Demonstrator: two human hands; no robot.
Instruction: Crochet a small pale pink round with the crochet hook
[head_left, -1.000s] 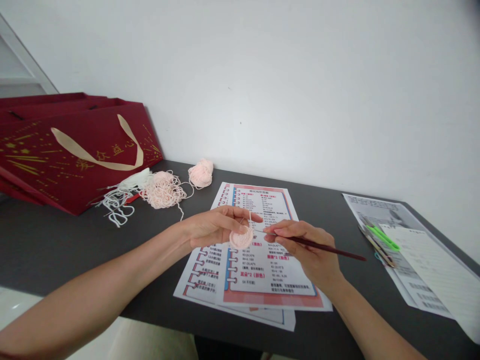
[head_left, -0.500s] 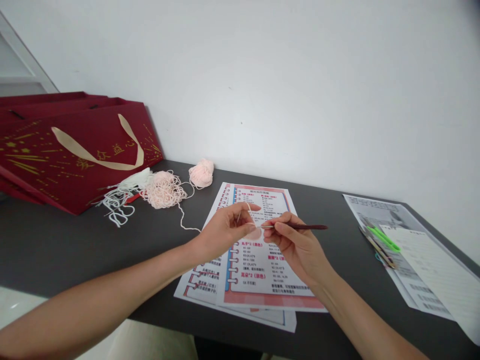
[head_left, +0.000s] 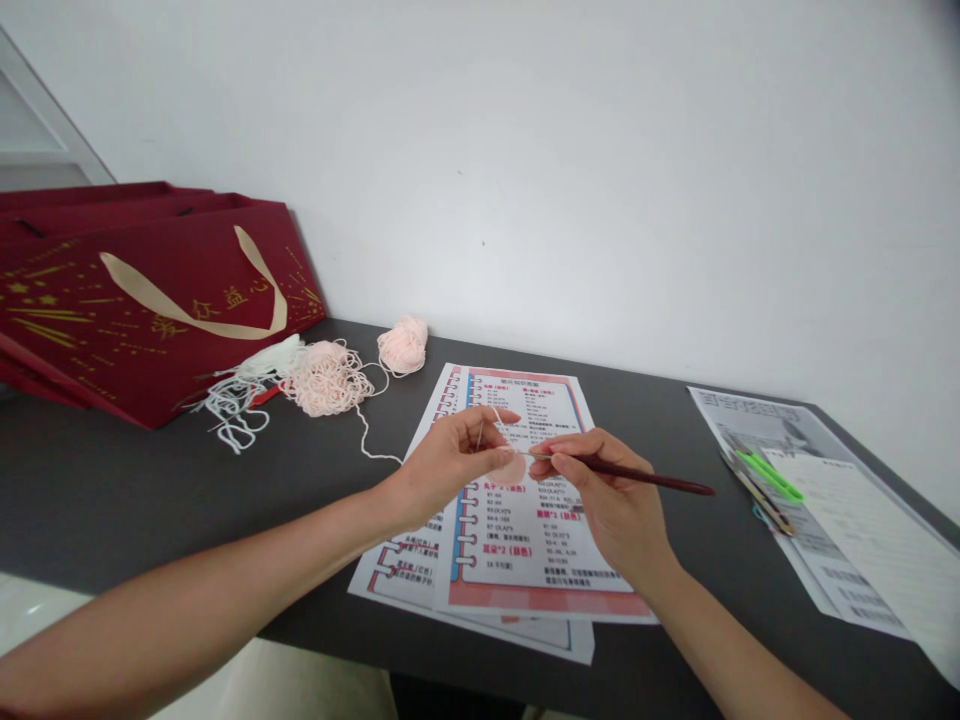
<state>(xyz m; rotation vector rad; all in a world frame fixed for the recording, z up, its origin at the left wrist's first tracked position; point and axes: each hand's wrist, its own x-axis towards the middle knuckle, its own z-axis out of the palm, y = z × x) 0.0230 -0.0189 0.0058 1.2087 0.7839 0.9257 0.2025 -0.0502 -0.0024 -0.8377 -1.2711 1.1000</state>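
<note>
My left hand [head_left: 450,462] pinches a small pink crochet piece [head_left: 513,468] between thumb and fingers, with pink yarn looped over its index finger. My right hand [head_left: 609,492] grips a dark red crochet hook [head_left: 645,478] like a pen, its metal tip touching the piece. Both hands hover above a printed pattern sheet [head_left: 517,520] on the dark table [head_left: 150,480]. A strand of yarn runs from my left hand back to a loose pink yarn heap [head_left: 325,378].
A small pink yarn ball [head_left: 403,344] and white yarn strands [head_left: 238,398] lie beside a red gift bag [head_left: 142,300] at the back left. Papers [head_left: 847,530] with green-handled scissors [head_left: 766,476] lie at the right. A white wall stands behind the table.
My left hand rose and turned, so the pink piece went from flat and face-on to edge-on between the fingers. The hook swung level, then tilted down to the right again.
</note>
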